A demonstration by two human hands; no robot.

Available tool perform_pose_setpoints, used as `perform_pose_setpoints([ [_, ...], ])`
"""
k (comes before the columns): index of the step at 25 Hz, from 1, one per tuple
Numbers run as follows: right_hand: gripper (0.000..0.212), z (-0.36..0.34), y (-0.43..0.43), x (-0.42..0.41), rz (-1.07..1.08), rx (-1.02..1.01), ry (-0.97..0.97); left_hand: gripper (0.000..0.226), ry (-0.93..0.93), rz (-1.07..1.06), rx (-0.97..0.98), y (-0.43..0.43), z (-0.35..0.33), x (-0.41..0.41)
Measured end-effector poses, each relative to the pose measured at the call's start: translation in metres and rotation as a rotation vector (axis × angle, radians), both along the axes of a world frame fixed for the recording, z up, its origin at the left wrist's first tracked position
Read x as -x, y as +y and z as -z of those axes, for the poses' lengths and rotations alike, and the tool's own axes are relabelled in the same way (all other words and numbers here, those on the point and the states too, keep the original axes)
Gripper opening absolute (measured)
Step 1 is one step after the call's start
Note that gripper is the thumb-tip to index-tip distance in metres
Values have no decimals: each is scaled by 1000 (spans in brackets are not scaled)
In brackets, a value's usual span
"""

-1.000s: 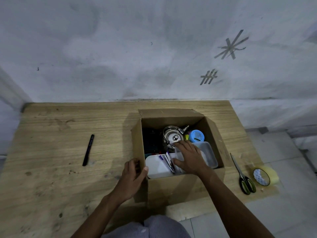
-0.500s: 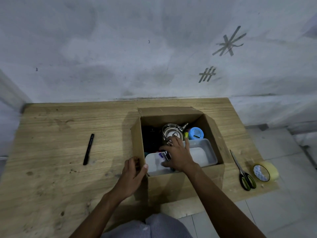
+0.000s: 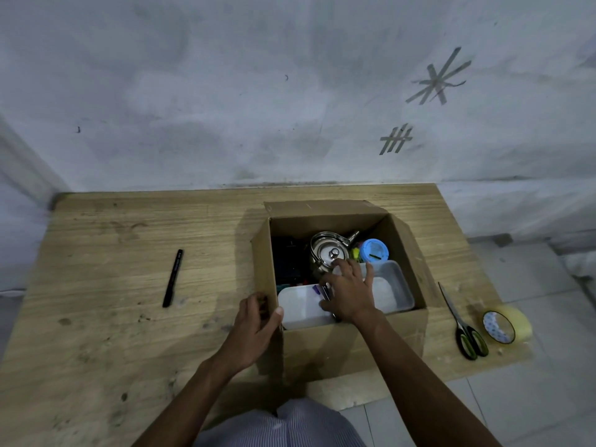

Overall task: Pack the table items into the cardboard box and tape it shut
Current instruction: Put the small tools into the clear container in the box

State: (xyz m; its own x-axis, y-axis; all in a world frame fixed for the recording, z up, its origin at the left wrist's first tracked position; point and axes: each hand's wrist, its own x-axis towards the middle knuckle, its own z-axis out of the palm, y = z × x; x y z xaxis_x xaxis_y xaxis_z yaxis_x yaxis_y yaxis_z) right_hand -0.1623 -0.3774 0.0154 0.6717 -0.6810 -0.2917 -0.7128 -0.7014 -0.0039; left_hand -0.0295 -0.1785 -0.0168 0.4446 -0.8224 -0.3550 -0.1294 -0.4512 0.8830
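Observation:
An open cardboard box (image 3: 354,333) stands on the wooden table (image 3: 106,317). Inside are a steel kettle (image 3: 325,250), a blue-lidded jar (image 3: 374,250), a white tub (image 3: 298,306) and a clear tub (image 3: 398,287). My left hand (image 3: 254,327) grips the box's near-left corner. My right hand (image 3: 351,291) is inside the box, spread over a bundle of pens (image 3: 325,290) that shows between thumb and forefinger; its fingertips reach the kettle. I cannot see whether it holds the bundle. A black pen (image 3: 172,279) lies on the table left of the box.
Green-handled scissors (image 3: 466,330) and a roll of clear tape (image 3: 506,324) lie right of the box near the table's right edge. The wall rises right behind the table. Tiled floor shows to the right and below.
My right hand has slid left from the clear tub onto the pens and toward the kettle. My left hand has stayed on the box corner.

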Motion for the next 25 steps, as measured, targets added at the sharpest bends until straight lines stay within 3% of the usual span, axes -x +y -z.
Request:
perform_pose_setpoints([
  [3,43,1,0,3,34,-34,-56,63,2,3,-17,0,1,-1],
  [8,26,3,8,-2,157,-81,-358,71,16,32,-48,1,2,-4],
  [11,39,-6,27,-25,212,-196,-589,73,18,22,-92,4,11,-24],
  [13,50,-12,49,-46,200,-261,-715,63,-185,-66,-201,9,23,-49],
  [15,58,-9,75,-63,126,-348,-701,44,-465,-163,-344,18,32,-76],
  [17,65,1,94,-72,36,-373,-528,42,-596,-234,-475,30,39,-100],
  [20,74,13,98,-75,11,-307,-341,44,-580,-268,-618,44,45,-125],
  [25,77,16,95,-76,39,-391,-413,40,-517,-209,-749,47,48,-143],
])
